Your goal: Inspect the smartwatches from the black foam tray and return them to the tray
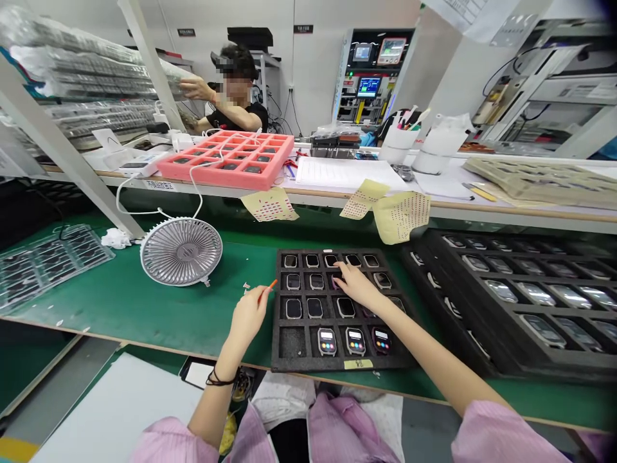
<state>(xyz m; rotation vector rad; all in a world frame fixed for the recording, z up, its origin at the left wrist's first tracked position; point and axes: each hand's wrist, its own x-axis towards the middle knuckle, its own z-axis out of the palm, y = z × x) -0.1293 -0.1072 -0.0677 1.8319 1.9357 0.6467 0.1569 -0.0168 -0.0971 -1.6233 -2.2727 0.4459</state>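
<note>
left hand [249, 316] pinches a thin orange-tipped stick [268, 289]; right hand [357, 287], fingers out flat, not gripping, touches a smartwatch [336, 280] in a black foam tray [292, 342].

The green bench [113, 308] holds a black foam tray [294, 342] of smartwatches [326, 341], a second tray [463, 321] just beside it, and a grey desk fan [181, 251].

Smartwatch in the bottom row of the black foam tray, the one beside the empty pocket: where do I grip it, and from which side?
Pinch the smartwatch by its long side edges, coming straight down with your right hand, since your left hand holds an orange-tipped tool. It lies face-up in a snug foam-tray pocket, so a side approach looks blocked; the edges spare the screen.
</note>
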